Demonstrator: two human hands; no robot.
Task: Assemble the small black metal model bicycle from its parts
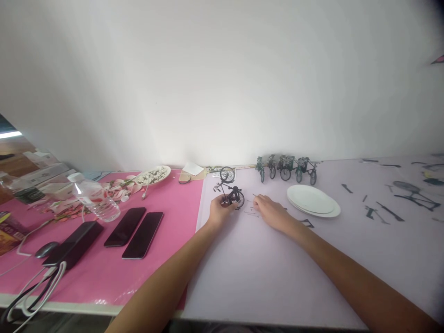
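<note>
My left hand [218, 209] is closed around a dark miniature bicycle [231, 190], just above the white part of the tabletop. One spoked wheel [227, 174] shows at the top and another beside my thumb; whether the upper one is joined to the frame I cannot tell. To its right, my right hand [268, 210] rests low with fingers pinched together. A tiny thin dark piece [254, 195] shows at those fingertips, too small to name. Between the hands lie several fine small parts [251, 212]. A black frame-like piece [306, 223] lies by my right wrist.
Several miniature bicycles [286, 169] stand along the wall. White plates [312, 201] lie right of my hand, with scattered dark parts [388, 210] beyond. On the pink side are two phones [142, 235], a clear bottle [95, 199], a power strip [72, 245] and a filled plate [152, 175].
</note>
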